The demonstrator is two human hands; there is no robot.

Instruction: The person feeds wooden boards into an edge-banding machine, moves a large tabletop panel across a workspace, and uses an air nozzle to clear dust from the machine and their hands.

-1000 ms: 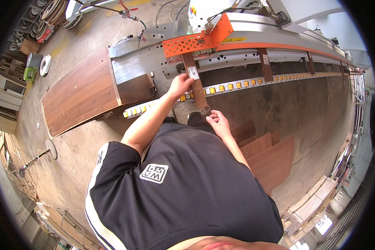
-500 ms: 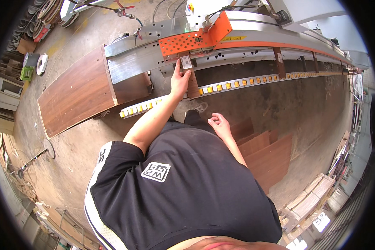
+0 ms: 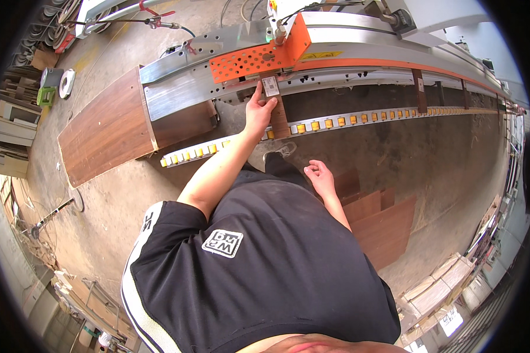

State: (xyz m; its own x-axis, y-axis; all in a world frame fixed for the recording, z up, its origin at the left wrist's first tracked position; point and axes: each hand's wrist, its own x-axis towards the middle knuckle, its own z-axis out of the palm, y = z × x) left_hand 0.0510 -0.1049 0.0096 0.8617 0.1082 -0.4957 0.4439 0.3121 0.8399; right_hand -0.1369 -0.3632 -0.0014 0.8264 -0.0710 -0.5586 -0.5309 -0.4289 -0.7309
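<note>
My left hand (image 3: 259,116) is on a narrow brown wood-grain panel strip (image 3: 281,120) with a white label (image 3: 271,86). The index finger stretches along its left edge and the thumb presses on it near the label, so the strip lies between them; the other fingers are hidden. The strip reaches from under the orange perforated guard (image 3: 241,63) of a long machine across a rail of yellow rollers (image 3: 315,126). At my right side, my right hand (image 3: 320,176) hangs in the air, fingers loosely bent and apart, holding nothing.
More brown strips (image 3: 418,91) stand along the machine to the right. A large brown panel (image 3: 106,132) lies left of the metal bed (image 3: 179,97). Several brown boards (image 3: 388,226) are on the floor by my right arm. My shoe (image 3: 281,150) is just below the roller rail.
The labelled strip and my left hand have moved right relative to the orange guard. The farther strips have also shifted right along the machine. My right hand stays low and unoccupied.
</note>
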